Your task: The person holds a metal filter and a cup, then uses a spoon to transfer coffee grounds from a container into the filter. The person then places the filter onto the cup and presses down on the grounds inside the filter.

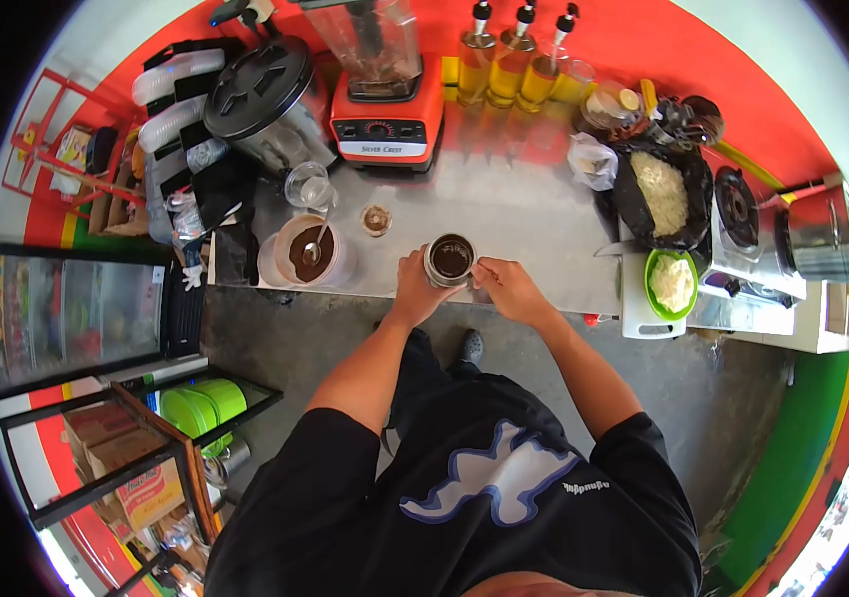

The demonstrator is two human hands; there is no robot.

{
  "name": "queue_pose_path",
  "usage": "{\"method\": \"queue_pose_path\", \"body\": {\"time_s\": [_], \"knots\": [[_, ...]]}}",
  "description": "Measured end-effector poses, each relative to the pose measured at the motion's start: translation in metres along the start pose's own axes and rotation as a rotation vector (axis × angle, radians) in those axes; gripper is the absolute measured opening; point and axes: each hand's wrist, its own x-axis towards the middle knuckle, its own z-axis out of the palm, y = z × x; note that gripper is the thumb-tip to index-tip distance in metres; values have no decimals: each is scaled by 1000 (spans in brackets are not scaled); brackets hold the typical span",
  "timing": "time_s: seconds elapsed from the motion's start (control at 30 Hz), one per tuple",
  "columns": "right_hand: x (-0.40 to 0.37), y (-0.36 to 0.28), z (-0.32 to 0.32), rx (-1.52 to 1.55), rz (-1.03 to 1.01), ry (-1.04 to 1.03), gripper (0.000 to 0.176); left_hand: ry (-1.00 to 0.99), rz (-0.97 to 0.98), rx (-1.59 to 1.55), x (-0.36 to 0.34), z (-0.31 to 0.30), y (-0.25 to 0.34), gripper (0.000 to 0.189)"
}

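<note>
Right at the near edge of the steel counter [534, 214], sandwiched between both hands: a mug [452, 281], mouth up, long axis pretty much vertical. Left hand [422, 287] curled round the left side, about half closed on the wall. Right hand [506, 287] more pinched, fingertips against the right side; can't tell if on a handle or just the wall. Contact from both, so no nearer hand there. For the plastic tub [343, 261] off to the left, though, definitely the left one.

Now containers. In the mug, dark brown contents [452, 257], can't tell if powder or liquid. In the tub, brown powder [302, 261] with a spoon [312, 252] resting in it. Over on the right, a green bowl [650, 284] of pale shreds [673, 284] on a white cutting board [653, 326]. Along the far side, three pump bottles [512, 68] of yellowish liquid.
</note>
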Motion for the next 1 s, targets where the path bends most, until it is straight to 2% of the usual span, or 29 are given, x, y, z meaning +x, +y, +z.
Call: {"method": "queue_pose_path", "body": {"time_s": [0.1, 0.17, 0.2, 0.27, 0.3, 0.37, 0.43, 0.5, 0.57, 0.7, 0.77, 0.87, 1.0], "knots": [[13, -3, -6, 14, -8, -70, 36, 34, 41, 81, 13, 5, -11, 70], [22, 3, -3, -24, -20, 62, 37, -2, 62, 168, 28, -2, -18, 71], [27, 7, -2, -33, -28, 54, 37, -44, 88, 257, 34, -7, -20, 72], [35, 17, 2, 135, 80, -92, 38, -65, 119, 281, 41, -12, -22, 73], [37, 11, -1, 133, 84, -88, 38, -101, 152, 307, 42, -12, -23, 74], [38, -9, -8, -47, 80, 26, 41, -101, 164, 398, 45, -9, -24, 77], [38, 6, 2, 54, 82, -11, 41, -166, 81, 409, 46, -9, -21, 75], [40, 13, 4, 133, 60, -77, 42, -151, 88, 414, 46, -7, -21, 73], [40, 10, 6, 38, 114, 100, 43, -121, 82, 424, 45, -8, -24, 71], [38, 11, 12, 212, 100, -19, 42, -157, 142, 515, 44, -9, -25, 66], [38, 9, 10, 50, 110, 149, 42, -141, 115, 498, 44, -7, -28, 65], [36, 9, 20, 163, 40, 81, 41, -113, 176, 453, 44, -3, -35, 66], [35, 6, 22, 138, 104, 182, 42, -79, 160, 481, 43, -1, -34, 66]]}}
